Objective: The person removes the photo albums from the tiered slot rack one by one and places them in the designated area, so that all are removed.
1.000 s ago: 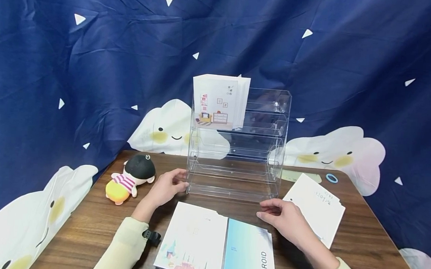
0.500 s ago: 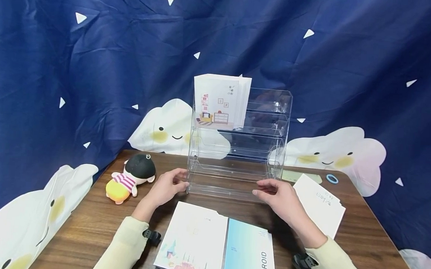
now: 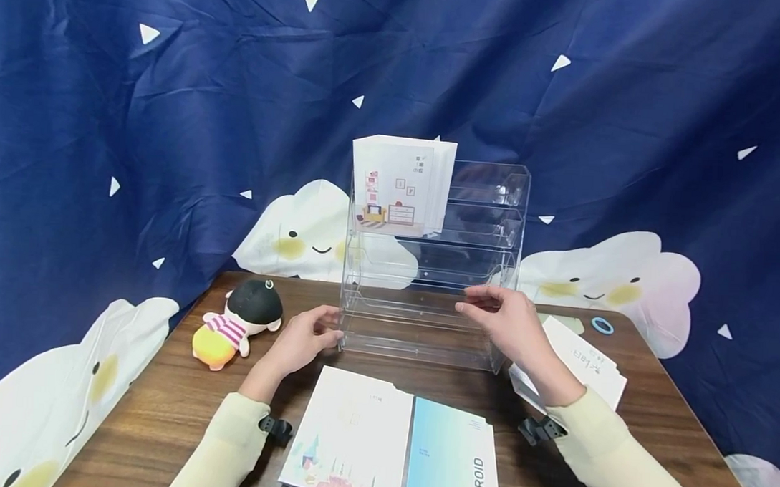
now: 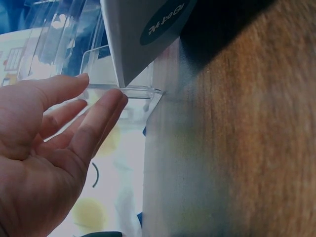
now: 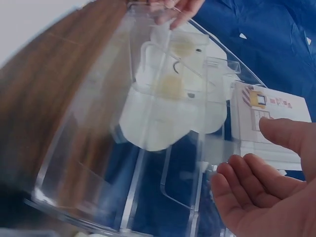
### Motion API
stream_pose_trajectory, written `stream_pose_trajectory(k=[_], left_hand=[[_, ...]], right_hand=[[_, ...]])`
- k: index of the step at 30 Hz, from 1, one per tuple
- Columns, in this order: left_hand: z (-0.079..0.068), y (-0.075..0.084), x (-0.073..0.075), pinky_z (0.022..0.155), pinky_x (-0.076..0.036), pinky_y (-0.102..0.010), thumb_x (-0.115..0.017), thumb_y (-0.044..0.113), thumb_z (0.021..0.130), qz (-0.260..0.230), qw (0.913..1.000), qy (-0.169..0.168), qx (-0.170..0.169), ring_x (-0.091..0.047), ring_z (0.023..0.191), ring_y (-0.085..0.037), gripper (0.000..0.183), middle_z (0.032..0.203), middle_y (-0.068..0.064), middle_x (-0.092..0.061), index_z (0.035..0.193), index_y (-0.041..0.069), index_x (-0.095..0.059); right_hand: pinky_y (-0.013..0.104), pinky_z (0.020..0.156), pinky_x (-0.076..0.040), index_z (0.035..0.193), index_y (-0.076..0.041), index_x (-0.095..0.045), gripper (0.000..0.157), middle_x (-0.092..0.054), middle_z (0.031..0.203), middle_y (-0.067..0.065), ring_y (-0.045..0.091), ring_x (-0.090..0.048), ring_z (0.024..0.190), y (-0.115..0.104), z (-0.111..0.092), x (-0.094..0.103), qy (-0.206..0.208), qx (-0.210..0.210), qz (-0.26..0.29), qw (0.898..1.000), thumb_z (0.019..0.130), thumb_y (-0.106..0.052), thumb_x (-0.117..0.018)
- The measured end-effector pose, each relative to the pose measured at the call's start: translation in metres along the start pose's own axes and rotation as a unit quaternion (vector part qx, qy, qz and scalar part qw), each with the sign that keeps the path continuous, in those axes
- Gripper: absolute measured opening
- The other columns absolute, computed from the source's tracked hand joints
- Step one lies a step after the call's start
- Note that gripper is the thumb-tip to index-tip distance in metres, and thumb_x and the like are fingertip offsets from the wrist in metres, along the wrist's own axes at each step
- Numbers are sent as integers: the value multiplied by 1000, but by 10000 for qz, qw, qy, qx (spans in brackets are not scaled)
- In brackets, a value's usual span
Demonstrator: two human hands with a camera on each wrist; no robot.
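A clear tiered display rack [image 3: 418, 350] stands upright on the table. White booklets [image 3: 392, 186] with a drawn room on the front lean in its upper left part. My left hand [image 3: 299, 341] is at the rack's lower left edge, its thumb and fingers apart; in the left wrist view that hand [image 4: 54, 138] lies beside the clear corner, and contact is hard to tell. In front of the lower right tiers is my right hand [image 3: 510, 323], holding nothing. The right wrist view shows this hand [image 5: 271, 192] with bent, relaxed fingers and the thumb apart.
Before the rack lie white booklets with a pastel drawing [image 3: 351, 435] and blue booklets [image 3: 450, 453]. A white booklet stack [image 3: 586, 365] lies at right, near a blue ring [image 3: 602, 325] and a pale green strip [image 3: 564, 323]. A plush doll [image 3: 235, 328] lies at left.
My right hand has risen from the rack's bottom right corner to the front of its lower tiers, shifting slightly left. The left hand stays at the left edge.
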State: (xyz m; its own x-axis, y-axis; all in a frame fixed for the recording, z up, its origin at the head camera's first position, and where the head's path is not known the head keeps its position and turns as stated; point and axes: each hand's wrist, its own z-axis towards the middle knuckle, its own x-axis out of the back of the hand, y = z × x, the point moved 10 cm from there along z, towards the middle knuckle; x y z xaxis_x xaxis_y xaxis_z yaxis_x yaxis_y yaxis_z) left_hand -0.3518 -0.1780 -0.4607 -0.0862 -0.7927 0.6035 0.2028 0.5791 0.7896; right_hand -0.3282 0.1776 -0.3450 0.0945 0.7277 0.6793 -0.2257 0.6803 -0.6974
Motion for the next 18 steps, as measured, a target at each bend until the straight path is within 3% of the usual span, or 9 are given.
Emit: stream_pose_trajectory(k=[12,18], left_hand=[[0,2,-1,94,-66,-41,-78,13,105,-97,9999,-41,-13,-78,110,-22,47,134,-14,-79,150,4,-66],[0,-1,-1,94,-66,-42,-78,14,106,-92,10000,-33,8,-78,111,-23,47,136,-14,-78,150,5,-66]], right_hand=[[33,92,-59,135,-9,-79,42,-82,133,17,34,-78,122,-27,38,20,132,90,114,9998,104,-37,-81],[43,98,-59,140,-9,-77,45,-79,138,16,34,-75,127,-33,57,18,28,-8,304,9995,105,-38,-80]])
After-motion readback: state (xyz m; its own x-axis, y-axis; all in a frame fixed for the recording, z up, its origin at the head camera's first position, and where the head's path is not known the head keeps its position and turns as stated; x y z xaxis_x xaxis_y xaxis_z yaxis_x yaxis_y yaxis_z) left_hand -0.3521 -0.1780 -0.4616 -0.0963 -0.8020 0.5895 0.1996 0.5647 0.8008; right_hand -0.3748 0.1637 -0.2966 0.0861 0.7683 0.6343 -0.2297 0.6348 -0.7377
